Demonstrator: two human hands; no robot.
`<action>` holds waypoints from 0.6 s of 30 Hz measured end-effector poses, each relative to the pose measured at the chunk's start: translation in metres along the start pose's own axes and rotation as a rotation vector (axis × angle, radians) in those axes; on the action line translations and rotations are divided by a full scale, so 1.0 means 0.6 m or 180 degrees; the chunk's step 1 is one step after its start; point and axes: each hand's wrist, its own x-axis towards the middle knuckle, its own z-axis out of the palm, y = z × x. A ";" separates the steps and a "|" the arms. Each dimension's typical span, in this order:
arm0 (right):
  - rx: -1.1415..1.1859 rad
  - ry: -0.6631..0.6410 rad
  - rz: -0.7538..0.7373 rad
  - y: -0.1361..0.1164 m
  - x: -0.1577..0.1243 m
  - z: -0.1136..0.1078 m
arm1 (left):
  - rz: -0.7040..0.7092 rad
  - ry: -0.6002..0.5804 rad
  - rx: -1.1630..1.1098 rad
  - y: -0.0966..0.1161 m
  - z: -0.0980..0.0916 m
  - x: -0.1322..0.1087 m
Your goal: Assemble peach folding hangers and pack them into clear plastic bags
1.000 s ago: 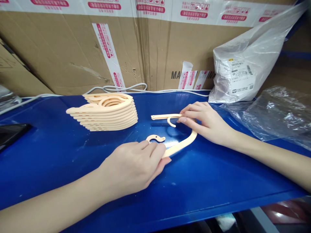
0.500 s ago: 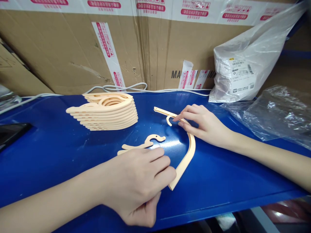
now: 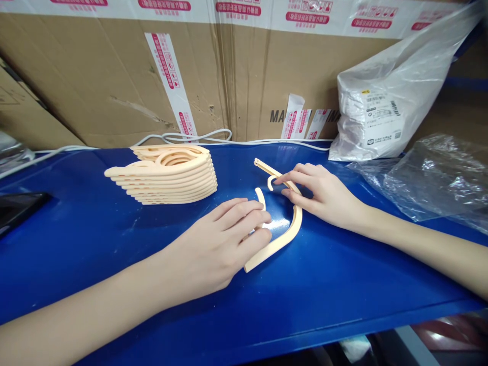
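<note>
A peach plastic folding hanger (image 3: 284, 238) lies partly unfolded on the blue table (image 3: 95, 234). My left hand (image 3: 221, 244) rests over its near end, fingers curled down on a hanger piece whose tip shows above the fingers. My right hand (image 3: 320, 195) pinches the hanger's far joint beside the small hook, with a thin arm sticking out to the upper left. A stack of several folded peach hangers (image 3: 168, 175) sits to the left, apart from both hands.
Large taped cardboard boxes (image 3: 114, 76) form a wall at the table's back, with white cables (image 3: 198, 138) along their foot. A white plastic bag with labels (image 3: 377, 112) and crumpled clear plastic (image 3: 438, 178) lie right. A dark flat object (image 3: 15, 208) sits far left.
My left hand moved up and right from the near edge and folded the loose hook piece toward the curved arm. The hanger's long arm swung left, and my right hand shifted slightly with it.
</note>
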 end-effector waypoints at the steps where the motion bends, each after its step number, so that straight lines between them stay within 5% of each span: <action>1: -0.0007 0.0005 0.0007 0.001 0.000 0.001 | -0.0006 -0.0006 -0.0002 0.000 0.000 0.000; 18: -0.0009 -0.0014 0.0285 0.009 0.002 0.005 | -0.0256 -0.0101 0.0628 -0.013 -0.010 0.006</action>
